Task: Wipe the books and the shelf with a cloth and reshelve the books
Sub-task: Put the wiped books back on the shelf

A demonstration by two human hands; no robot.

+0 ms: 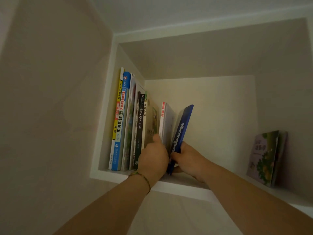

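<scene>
While the right hand (188,158) grips the tilted blue book (182,131) at its lower end, the left hand (153,156) presses against the upright books (133,126) beside it. All stand on the white shelf (183,188); another book (264,158) leans far right.

Domestic interior, most likely a home study corner. A white built-in shelf (177,187) is recessed into a plain painted wall (50,99), with a ceiling moulding (203,25) running above it. The row of books (128,122) standing at the left of the niche includes an exam guide, a teacher-qualification textbook and a psychology text (titles printed in Chinese), while an illustrated children's book (264,158) leans against the right side wall. Such mixed private reading suggests a household rather than a library or shop.
</scene>
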